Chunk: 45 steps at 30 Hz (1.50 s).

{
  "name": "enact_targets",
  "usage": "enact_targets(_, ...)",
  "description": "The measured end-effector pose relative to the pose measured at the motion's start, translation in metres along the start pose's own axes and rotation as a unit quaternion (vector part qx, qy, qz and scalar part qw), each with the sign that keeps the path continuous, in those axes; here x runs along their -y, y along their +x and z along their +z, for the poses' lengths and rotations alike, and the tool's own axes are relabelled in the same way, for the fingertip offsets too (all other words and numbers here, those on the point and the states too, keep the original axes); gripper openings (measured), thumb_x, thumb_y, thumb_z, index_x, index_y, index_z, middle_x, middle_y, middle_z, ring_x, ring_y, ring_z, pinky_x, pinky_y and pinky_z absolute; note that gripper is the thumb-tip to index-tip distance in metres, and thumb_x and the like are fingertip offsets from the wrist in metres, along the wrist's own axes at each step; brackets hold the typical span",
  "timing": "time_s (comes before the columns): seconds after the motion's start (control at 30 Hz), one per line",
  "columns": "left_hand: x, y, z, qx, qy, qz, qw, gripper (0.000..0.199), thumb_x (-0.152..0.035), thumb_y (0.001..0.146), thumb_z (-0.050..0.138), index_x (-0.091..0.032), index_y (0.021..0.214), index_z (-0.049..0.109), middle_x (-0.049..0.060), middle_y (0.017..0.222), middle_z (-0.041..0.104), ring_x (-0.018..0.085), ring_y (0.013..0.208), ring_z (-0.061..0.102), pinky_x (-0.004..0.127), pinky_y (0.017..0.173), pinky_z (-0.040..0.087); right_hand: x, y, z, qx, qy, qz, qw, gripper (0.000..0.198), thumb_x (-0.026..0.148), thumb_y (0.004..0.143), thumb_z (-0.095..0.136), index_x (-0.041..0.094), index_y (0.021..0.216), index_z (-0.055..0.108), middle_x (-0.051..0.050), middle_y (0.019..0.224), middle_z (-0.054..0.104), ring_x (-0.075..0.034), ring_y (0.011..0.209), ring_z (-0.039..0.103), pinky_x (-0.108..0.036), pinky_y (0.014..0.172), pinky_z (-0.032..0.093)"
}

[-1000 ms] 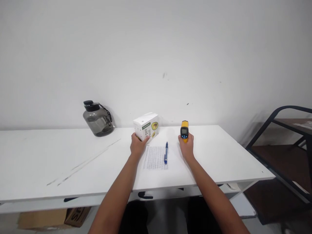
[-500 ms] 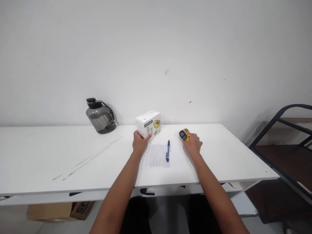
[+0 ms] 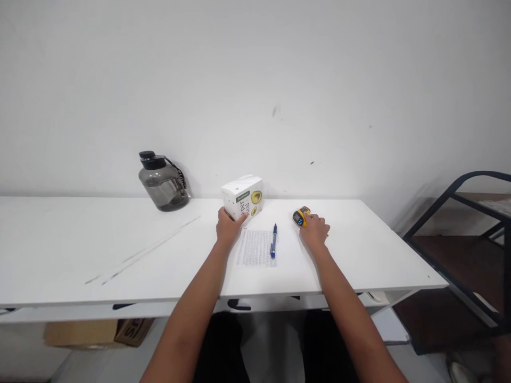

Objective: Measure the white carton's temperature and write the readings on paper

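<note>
- Bare white wall [image 3: 255, 80] behind; long white surface [image 3: 80, 250] runs across in front of me, a dark metal rack [image 3: 459, 213] well apart to my right.
- Under the surface, left: a cardboard box [image 3: 96, 332] on the floor, contents not visible.
- Dark translucent water jug [image 3: 163, 182] stands near the wall, left of my hands, black cap on, leaning slightly. Whether there is liquid in it I cannot tell.
- White carton [image 3: 243, 197] with avocado print stands upright near the back edge. Flaps shut, so contents hidden.
- My left hand [image 3: 228, 229] is curled against the near lower corner of the carton, fingers wrapped on its side. Judged a steadying grip; carton rests on the surface.
- Printed sheet [image 3: 255, 247] lies flat between my hands, just in front of the carton.
- My right hand [image 3: 316, 233] lies palm down, fingers loosely closed over the handle of the yellow infrared thermometer [image 3: 300, 217], which lies on its side on the surface, screen end pointing left.
- Blue pen [image 3: 273, 240] lies along the sheet's right edge, untouched by either hand.
</note>
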<state>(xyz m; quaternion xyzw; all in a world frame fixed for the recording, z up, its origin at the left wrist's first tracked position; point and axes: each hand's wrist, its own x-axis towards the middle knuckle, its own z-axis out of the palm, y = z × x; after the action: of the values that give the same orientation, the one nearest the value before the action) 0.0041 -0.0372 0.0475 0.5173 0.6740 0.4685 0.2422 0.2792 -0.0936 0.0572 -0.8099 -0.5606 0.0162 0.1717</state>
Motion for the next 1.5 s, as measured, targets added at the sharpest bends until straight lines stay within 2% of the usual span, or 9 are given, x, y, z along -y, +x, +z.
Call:
enact_targets(0.3,0.0,0.0,0.0,-0.002,-0.003,0.006,1.0,0.073,-0.055,0.074,0.081,-0.028,0.128,0.041,0.008,0.131,0.067,0.029,0.118,0.066,0.041,0.091,0.051,0.008,-0.003,0.0,-0.026,0.025,0.0,0.999,0.046,0.019,0.094,0.048,0.018,0.137,0.065,-0.017,0.14,0.059,-0.034,0.122,0.051,-0.045,0.094,0.037)
enact_targets(0.43,0.0,-0.001,-0.001,0.001,-0.008,0.007,1.0,0.071,-0.056,0.074,0.081,-0.028,0.127,0.042,0.007,0.129,0.067,0.029,0.116,0.067,0.041,0.089,0.051,0.011,-0.007,0.007,-0.08,0.066,-0.132,0.986,0.041,0.018,0.097,0.044,0.017,0.128,0.071,-0.016,0.128,0.067,-0.031,0.116,0.057,-0.042,0.093,0.042)
enact_targets(0.6,0.001,-0.001,0.0,0.001,-0.009,0.011,1.0,0.07,-0.057,0.075,0.08,-0.029,0.126,0.042,0.006,0.129,0.067,0.028,0.112,0.068,0.04,0.088,0.052,0.024,-0.02,0.018,0.045,0.137,-0.263,0.954,0.043,0.034,0.106,0.039,0.022,0.14,0.063,-0.008,0.108,0.076,-0.024,0.103,0.067,-0.033,0.085,0.046)
enact_targets(0.77,-0.001,-0.001,0.0,-0.005,0.006,0.012,1.0,0.069,-0.057,0.075,0.079,-0.029,0.126,0.042,0.006,0.128,0.067,0.028,0.111,0.068,0.04,0.086,0.052,0.037,-0.027,0.02,0.132,0.128,-0.27,0.945,0.044,0.046,0.104,0.047,0.024,0.136,0.066,-0.007,0.112,0.076,-0.023,0.101,0.068,-0.031,0.082,0.045)
enact_targets(1.0,-0.001,-0.001,-0.001,0.005,-0.006,0.008,1.0,0.071,-0.056,0.075,0.08,-0.029,0.127,0.041,0.007,0.129,0.067,0.028,0.112,0.068,0.04,0.087,0.053,0.033,-0.022,0.019,0.15,0.196,-0.218,0.944,0.029,0.023,0.091,0.055,0.025,0.111,0.076,-0.002,0.09,0.076,-0.019,0.084,0.067,-0.03,0.074,0.046)
enact_targets(1.1,0.002,0.0,0.001,0.001,-0.009,0.011,1.0,0.072,-0.056,0.075,0.08,-0.029,0.128,0.04,0.008,0.131,0.066,0.028,0.112,0.068,0.04,0.087,0.053,0.028,-0.021,0.02,0.117,0.293,-0.242,0.917,0.039,0.026,0.091,0.057,0.027,0.128,0.07,-0.002,0.101,0.078,-0.019,0.085,0.068,-0.031,0.076,0.051)
enact_targets(1.2,0.004,0.002,0.002,0.001,-0.013,0.015,1.0,0.07,-0.055,0.076,0.08,-0.029,0.127,0.041,0.008,0.129,0.067,0.027,0.112,0.069,0.04,0.089,0.053,0.024,-0.019,0.023,0.0,0.347,-0.277,0.896,0.054,0.029,0.09,0.06,0.027,0.144,0.058,-0.005,0.118,0.077,-0.022,0.099,0.069,-0.036,0.085,0.055)
enact_targets(1.33,0.004,0.002,0.002,0.004,-0.026,0.019,0.999,0.072,-0.053,0.075,0.081,-0.028,0.128,0.039,0.008,0.131,0.066,0.026,0.113,0.068,0.039,0.09,0.053,0.019,-0.015,0.021,-0.174,0.321,-0.231,0.902,0.037,0.036,0.098,0.05,0.022,0.125,0.07,-0.01,0.108,0.078,-0.025,0.102,0.07,-0.041,0.093,0.055)
enact_targets(1.5,0.006,0.003,0.003,0.009,-0.02,0.023,1.0,0.066,-0.053,0.078,0.079,-0.028,0.126,0.04,0.009,0.133,0.064,0.026,0.113,0.068,0.04,0.09,0.054,0.014,-0.014,0.018,-0.242,0.242,-0.222,0.913,0.037,0.034,0.1,0.045,0.022,0.128,0.066,-0.015,0.117,0.074,-0.029,0.107,0.066,-0.049,0.102,0.051)
